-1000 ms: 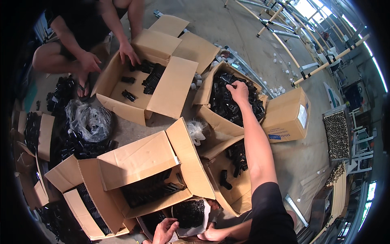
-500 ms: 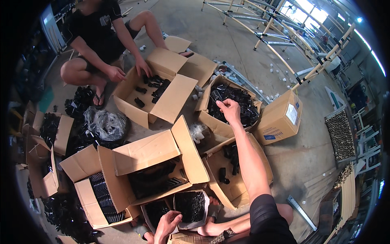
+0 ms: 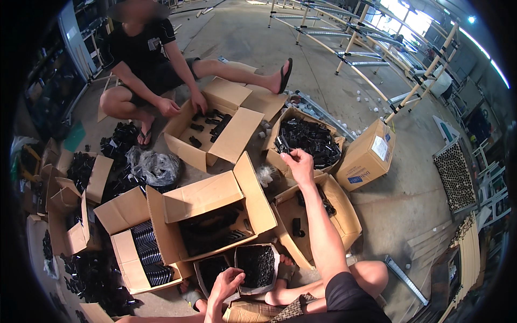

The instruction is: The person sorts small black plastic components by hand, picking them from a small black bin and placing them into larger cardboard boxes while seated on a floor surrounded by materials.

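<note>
My right hand (image 3: 298, 164) reaches out to the near edge of an open carton (image 3: 273, 157) heaped with black pipe-joint fittings (image 3: 311, 141). Its fingers grip one black pipe-joint fitting (image 3: 281, 144), which stands up past the fingertips. Close to my body, my left hand (image 3: 229, 283) is held in a pinch over a two-part container of small black parts (image 3: 258, 267). Whatever lies between its fingertips is too small to make out. Below my right forearm, another carton (image 3: 344, 229) holds a few black fittings (image 3: 298, 227).
Across from me a person (image 3: 141, 59) sits with a hand in an open carton (image 3: 188, 151). Cartons of stacked black pieces (image 3: 153, 253) stand left of centre. A closed carton (image 3: 366, 156) and pipe frames (image 3: 355, 48) are at the right. Black parts (image 3: 97, 277) lie on the floor.
My right hand has drawn back slightly toward me with the fitting, which now shows more clearly. The person opposite has stretched a leg out to the right. The whole view has shifted.
</note>
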A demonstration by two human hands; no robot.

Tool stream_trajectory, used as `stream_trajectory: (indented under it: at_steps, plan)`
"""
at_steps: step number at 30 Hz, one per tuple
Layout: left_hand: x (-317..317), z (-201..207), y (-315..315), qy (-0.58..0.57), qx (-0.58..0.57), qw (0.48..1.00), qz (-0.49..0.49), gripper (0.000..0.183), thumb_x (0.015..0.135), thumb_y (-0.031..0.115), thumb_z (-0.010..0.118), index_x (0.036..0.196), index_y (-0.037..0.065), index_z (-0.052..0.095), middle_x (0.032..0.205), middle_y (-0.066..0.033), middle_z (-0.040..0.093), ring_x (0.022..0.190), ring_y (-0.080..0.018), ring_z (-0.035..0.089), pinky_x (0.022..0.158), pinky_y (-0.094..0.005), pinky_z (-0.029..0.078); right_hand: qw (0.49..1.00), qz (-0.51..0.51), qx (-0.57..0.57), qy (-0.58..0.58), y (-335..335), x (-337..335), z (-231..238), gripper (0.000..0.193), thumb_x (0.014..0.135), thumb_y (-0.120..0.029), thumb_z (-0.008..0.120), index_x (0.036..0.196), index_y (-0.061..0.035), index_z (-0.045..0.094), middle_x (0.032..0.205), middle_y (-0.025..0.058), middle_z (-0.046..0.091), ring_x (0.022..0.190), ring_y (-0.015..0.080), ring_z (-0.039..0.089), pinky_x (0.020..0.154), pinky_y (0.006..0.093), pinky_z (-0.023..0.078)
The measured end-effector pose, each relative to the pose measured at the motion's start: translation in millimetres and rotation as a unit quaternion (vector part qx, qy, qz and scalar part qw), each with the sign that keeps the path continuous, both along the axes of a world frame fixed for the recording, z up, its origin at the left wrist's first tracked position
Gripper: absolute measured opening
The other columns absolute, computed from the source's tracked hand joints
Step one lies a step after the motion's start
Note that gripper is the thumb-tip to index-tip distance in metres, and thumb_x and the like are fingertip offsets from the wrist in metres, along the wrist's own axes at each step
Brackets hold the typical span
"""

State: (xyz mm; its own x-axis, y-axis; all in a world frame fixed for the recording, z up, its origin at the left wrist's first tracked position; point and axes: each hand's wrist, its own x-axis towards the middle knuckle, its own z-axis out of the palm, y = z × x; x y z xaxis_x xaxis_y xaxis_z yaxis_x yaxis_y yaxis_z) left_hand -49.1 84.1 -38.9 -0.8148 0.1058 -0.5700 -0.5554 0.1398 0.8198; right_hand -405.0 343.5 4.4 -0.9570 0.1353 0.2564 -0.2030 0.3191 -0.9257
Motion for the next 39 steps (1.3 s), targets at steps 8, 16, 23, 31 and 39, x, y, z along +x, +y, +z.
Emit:
stream_trajectory:
  at_steps: [8, 16, 23, 31, 39]
  plan:
    - [-45, 13, 22, 0.104, 0.122, 0.977, 0.137, 0.025, 0.097, 0.019, 0.066, 0.108, -0.003, 0.065, 0.092, -0.0067, 0.07, 0.081, -0.012, 0.067, 0.074, -0.0257, 0.054, 0.996, -0.058, -0.07, 0.001, -48, 83, 10, 0.02, 0.078, -0.01, 0.082, 0.088, 0.0039, 0.072, 0.069, 0.0043, 0.068, 0.061, 0.0073, 0.057, 0.057, 0.025, 0.047]
    - [-177, 64, 62, 0.257, 0.163, 0.923, 0.238, 0.029, 0.094, 0.014, 0.069, 0.118, -0.002, 0.067, 0.102, -0.009, 0.072, 0.091, -0.0126, 0.066, 0.08, -0.0259, 0.053, 0.976, -0.061, -0.196, -0.077, -87, 158, 30, 0.021, 0.082, -0.008, 0.081, 0.093, 0.0073, 0.073, 0.079, 0.0046, 0.07, 0.067, 0.0067, 0.059, 0.063, 0.0213, 0.048]
    - [-179, 51, 77, 0.318, 0.164, 0.896, 0.262, 0.032, 0.092, 0.008, 0.069, 0.123, 0.0, 0.067, 0.105, -0.0073, 0.07, 0.089, -0.0111, 0.066, 0.079, -0.0244, 0.053, 0.973, -0.034, -0.212, -0.09, -88, 178, 27, 0.022, 0.086, -0.009, 0.078, 0.1, 0.0075, 0.073, 0.08, 0.0054, 0.071, 0.071, 0.0081, 0.061, 0.065, 0.0227, 0.049]
    - [-171, 39, 82, 0.343, 0.118, 0.898, 0.249, 0.034, 0.094, 0.0, 0.062, 0.129, -0.001, 0.064, 0.118, -0.0099, 0.063, 0.098, -0.015, 0.066, 0.087, -0.0272, 0.054, 0.957, -0.013, -0.274, -0.098, -83, 178, 9, 0.022, 0.086, -0.004, 0.076, 0.101, 0.0099, 0.07, 0.088, 0.0101, 0.072, 0.076, 0.0108, 0.066, 0.071, 0.0236, 0.052]
    - [-172, 37, 80, 0.275, 0.251, 0.879, 0.299, 0.017, 0.092, 0.002, 0.065, 0.107, -0.004, 0.071, 0.115, -0.009, 0.066, 0.094, -0.0145, 0.066, 0.085, -0.0272, 0.055, 0.95, -0.005, -0.29, -0.117, -84, 178, 4, 0.017, 0.085, 0.0, 0.075, 0.099, 0.0079, 0.068, 0.088, 0.0082, 0.07, 0.077, 0.0099, 0.064, 0.071, 0.0212, 0.051]
